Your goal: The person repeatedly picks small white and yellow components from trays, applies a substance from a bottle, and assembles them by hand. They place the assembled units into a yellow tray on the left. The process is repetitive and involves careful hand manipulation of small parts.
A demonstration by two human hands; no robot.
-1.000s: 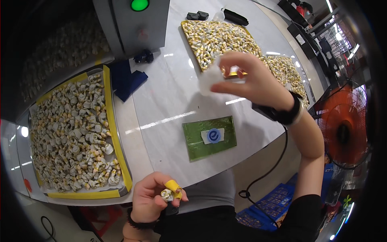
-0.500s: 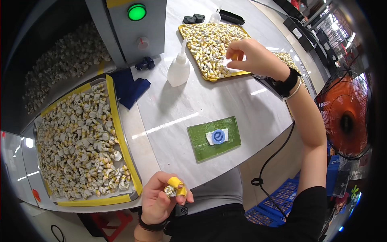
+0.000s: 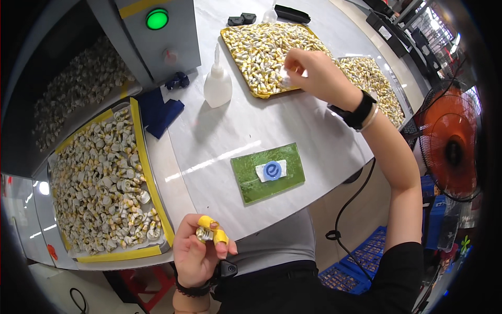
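Note:
My left hand (image 3: 194, 256) is in front of the table's near edge, with yellow wraps on its fingers. Pinched in those fingers is a small whitish rolled piece (image 3: 204, 234). My right hand (image 3: 321, 75) reaches over the far yellow-rimmed tray (image 3: 246, 79), which is full of small white and yellow rolled pieces. Its fingers are bent together, and something white shows at their tips, too hidden to name. A green rectangular pad (image 3: 248, 189) lies between the hands, with a white strip and a blue round disc (image 3: 272, 170) on it.
On the left, a yellow-edged tray (image 3: 137, 152) holds many whitish rolls beside a grey machine with a lit green button (image 3: 157, 19). A squeeze bottle (image 3: 218, 89) and blue cloth (image 3: 162, 112) stand nearby. An orange fan (image 3: 452, 149) is at right; a cable hangs below.
My right hand has shifted slightly nearer the tray's middle, and its fingers have drawn together. My left hand still grips the rolled piece. The whole view has shifted a little.

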